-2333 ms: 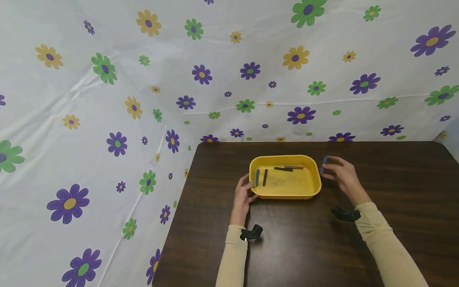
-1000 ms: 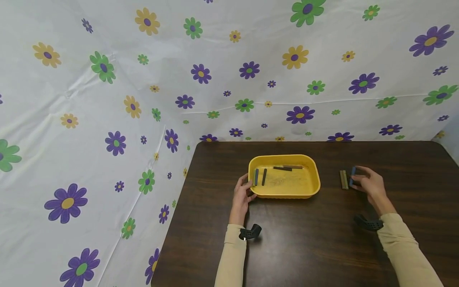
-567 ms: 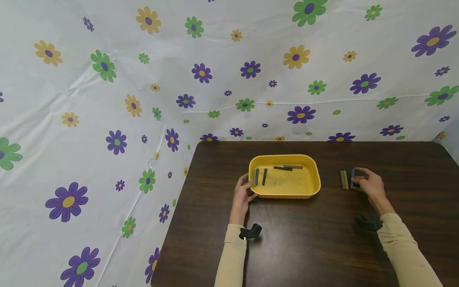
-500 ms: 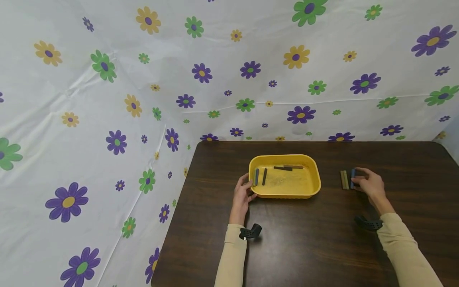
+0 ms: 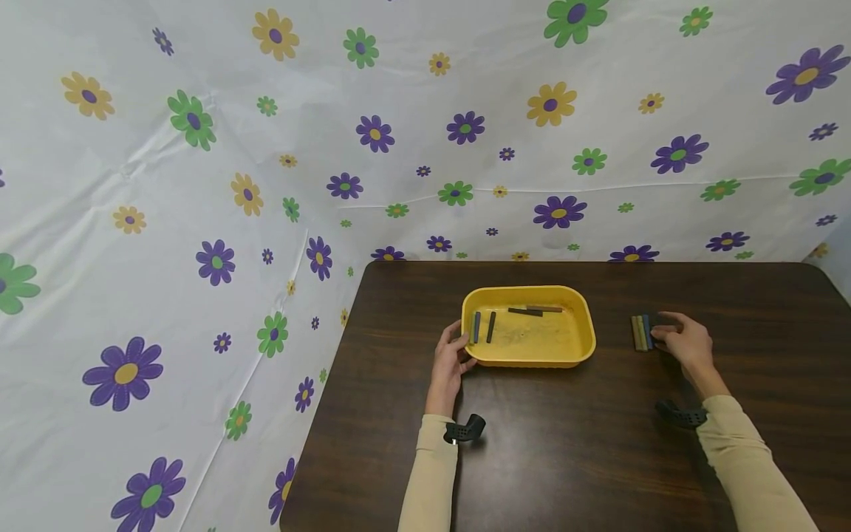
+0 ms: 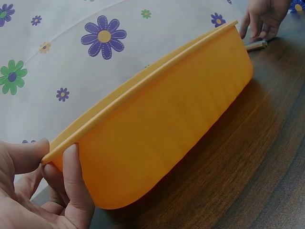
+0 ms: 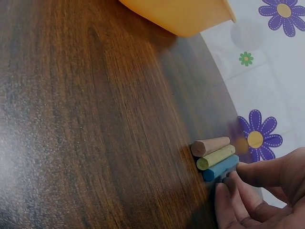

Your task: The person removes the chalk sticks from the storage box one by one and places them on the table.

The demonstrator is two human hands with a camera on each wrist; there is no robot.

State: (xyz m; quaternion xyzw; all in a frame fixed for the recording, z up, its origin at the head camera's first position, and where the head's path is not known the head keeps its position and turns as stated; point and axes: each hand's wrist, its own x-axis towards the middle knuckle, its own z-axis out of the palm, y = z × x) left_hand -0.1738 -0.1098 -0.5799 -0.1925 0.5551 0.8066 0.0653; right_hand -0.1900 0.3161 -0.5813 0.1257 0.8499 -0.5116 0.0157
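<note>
My left hand (image 5: pixel 448 366) grips the left end of a yellow plastic tray (image 5: pixel 532 363), thumb over the rim and fingers against the outer wall in the left wrist view. Right of the tray, three chalk sticks lie side by side on the table: a brownish chalk (image 7: pixel 209 146), a yellow-green chalk (image 7: pixel 216 158) and a blue chalk (image 7: pixel 221 168). My right hand (image 5: pixel 688 343) is beside the blue chalk, its thumb touching or almost touching the far end and its other fingertips low along the near side.
Inside the tray lie a blue chalk (image 5: pixel 476 327), a greenish stick (image 5: pixel 473 330) at the left wall, two black sticks and a brown stick (image 5: pixel 545 309). The dark wooden table (image 5: pixel 545 458) meets a flower-printed sheet (image 5: pixel 399 89) behind and at the left.
My right hand carried the blue chalk rightward from the tray's edge and set it down. It then slid left against the yellow-green chalk. My left hand stayed on the tray.
</note>
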